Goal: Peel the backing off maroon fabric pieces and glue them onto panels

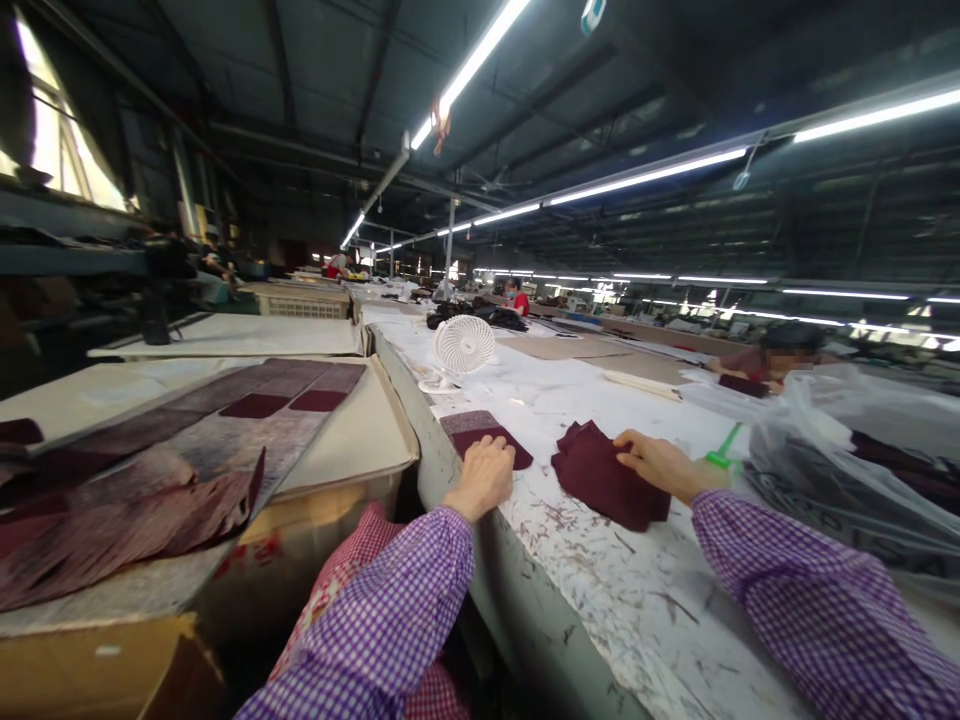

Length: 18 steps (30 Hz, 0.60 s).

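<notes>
My left hand (486, 475) rests with fingers curled on the near edge of a flat maroon fabric piece (480, 432) on the white worktable (600, 590). My right hand (660, 465) lies on a small stack of folded maroon fabric pieces (600, 475), fingers pressed against its right side. Both sleeves are purple checked. A green plastic object (724, 450) sits just right of my right hand.
A small white fan (463, 345) stands farther along the table. A clear plastic bag (855, 460) holding dark fabric lies at right. At left, cardboard boxes carry maroon fabric sheets (150, 500). A person (780, 350) works across the table; others sit far back.
</notes>
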Each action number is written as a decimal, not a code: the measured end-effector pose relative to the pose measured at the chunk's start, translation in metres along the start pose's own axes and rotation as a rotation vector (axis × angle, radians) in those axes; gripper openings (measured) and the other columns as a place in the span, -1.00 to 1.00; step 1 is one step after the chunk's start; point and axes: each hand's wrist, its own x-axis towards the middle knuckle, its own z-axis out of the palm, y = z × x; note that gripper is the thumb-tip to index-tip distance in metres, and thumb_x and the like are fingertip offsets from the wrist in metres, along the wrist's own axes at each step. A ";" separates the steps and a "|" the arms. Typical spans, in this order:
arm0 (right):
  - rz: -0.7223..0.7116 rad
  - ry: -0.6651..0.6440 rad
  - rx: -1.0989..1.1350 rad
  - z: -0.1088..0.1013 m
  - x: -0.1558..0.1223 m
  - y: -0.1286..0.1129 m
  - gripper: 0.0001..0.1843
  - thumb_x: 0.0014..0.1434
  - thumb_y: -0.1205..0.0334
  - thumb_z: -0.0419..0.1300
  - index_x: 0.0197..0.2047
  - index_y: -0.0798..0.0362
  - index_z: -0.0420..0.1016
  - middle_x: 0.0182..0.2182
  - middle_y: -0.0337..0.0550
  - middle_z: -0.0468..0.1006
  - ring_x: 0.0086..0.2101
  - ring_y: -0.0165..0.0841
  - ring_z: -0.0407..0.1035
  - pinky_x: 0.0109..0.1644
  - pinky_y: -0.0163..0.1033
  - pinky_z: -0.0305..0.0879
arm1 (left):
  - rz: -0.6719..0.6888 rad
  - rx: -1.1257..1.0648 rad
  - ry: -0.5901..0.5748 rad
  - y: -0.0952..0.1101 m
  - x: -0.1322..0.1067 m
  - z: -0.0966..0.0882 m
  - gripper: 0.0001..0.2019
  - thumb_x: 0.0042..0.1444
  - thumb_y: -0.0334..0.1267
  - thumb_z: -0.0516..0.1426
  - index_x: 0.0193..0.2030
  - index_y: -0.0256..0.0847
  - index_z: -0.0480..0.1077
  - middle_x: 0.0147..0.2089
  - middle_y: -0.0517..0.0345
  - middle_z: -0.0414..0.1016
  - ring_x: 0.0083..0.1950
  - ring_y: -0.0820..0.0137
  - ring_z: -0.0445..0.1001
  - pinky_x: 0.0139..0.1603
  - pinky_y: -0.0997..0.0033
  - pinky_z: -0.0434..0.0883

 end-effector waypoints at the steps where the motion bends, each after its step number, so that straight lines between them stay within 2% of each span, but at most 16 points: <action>1: 0.002 0.022 -0.023 0.001 -0.002 -0.001 -0.68 0.13 0.24 0.07 -0.02 0.03 0.39 -0.28 -0.06 0.54 -0.32 -0.26 0.40 -0.24 -0.21 0.24 | -0.029 -0.025 0.008 -0.002 0.002 0.001 -0.84 0.11 -0.40 0.01 -0.29 -0.27 0.41 -0.15 -0.06 0.45 -0.03 0.22 0.36 -0.01 0.26 0.28; 4: -0.083 0.124 -0.123 0.002 -0.006 -0.013 -0.61 0.15 0.26 0.06 0.06 0.05 0.37 -0.10 0.04 0.47 -0.15 -0.17 0.35 -0.08 -0.07 0.22 | -0.142 -0.128 0.041 -0.011 0.007 0.004 -0.81 0.10 -0.42 -0.02 -0.27 -0.27 0.41 -0.21 -0.04 0.49 -0.12 0.23 0.43 -0.08 0.27 0.31; 6: -0.224 0.154 -0.121 0.003 -0.004 -0.029 -0.66 0.20 0.27 0.01 0.03 0.06 0.40 -0.07 0.01 0.46 -0.07 -0.18 0.32 0.00 -0.04 0.20 | -0.206 -0.217 0.062 -0.018 0.011 0.003 -0.81 0.09 -0.42 -0.02 -0.31 -0.26 0.42 -0.28 -0.01 0.51 -0.20 0.25 0.46 -0.14 0.28 0.33; 10: -0.575 0.081 0.005 0.014 0.016 -0.077 -0.65 0.25 0.33 -0.08 0.00 0.13 0.42 -0.06 0.00 0.46 -0.04 -0.29 0.31 0.08 -0.14 0.19 | -0.265 -0.416 0.107 -0.025 0.016 0.002 -0.86 0.00 -0.43 0.04 -0.45 -0.25 0.41 -0.38 0.06 0.50 -0.29 0.29 0.46 -0.17 0.31 0.32; 11: -0.627 0.060 0.003 0.018 0.023 -0.091 -0.65 0.25 0.35 -0.09 -0.01 0.13 0.44 -0.07 -0.02 0.46 -0.05 -0.31 0.32 0.07 -0.17 0.20 | -0.274 -0.473 0.123 -0.026 0.016 0.003 -0.87 -0.03 -0.45 0.05 -0.48 -0.25 0.41 -0.41 0.08 0.49 -0.31 0.30 0.45 -0.18 0.32 0.32; 15: -0.692 -0.007 -0.042 0.038 0.055 -0.134 -0.73 0.20 0.37 -0.02 -0.26 0.15 0.53 -0.28 -0.03 0.53 -0.21 -0.30 0.38 -0.07 -0.19 0.26 | -0.323 -0.765 0.207 -0.029 0.016 0.004 -0.88 -0.09 -0.47 0.08 -0.57 -0.25 0.37 -0.54 0.21 0.39 -0.39 0.38 0.39 -0.24 0.40 0.32; 18: -0.679 0.010 -0.054 0.051 0.070 -0.150 -0.71 0.25 0.28 -0.03 -0.22 0.16 0.51 -0.22 0.05 0.52 -0.20 -0.24 0.37 -0.04 -0.11 0.22 | -0.395 -1.061 0.298 -0.041 0.017 -0.002 -0.88 -0.06 -0.42 0.08 -0.56 -0.26 0.36 -0.60 0.24 0.35 -0.48 0.43 0.36 -0.38 0.46 0.34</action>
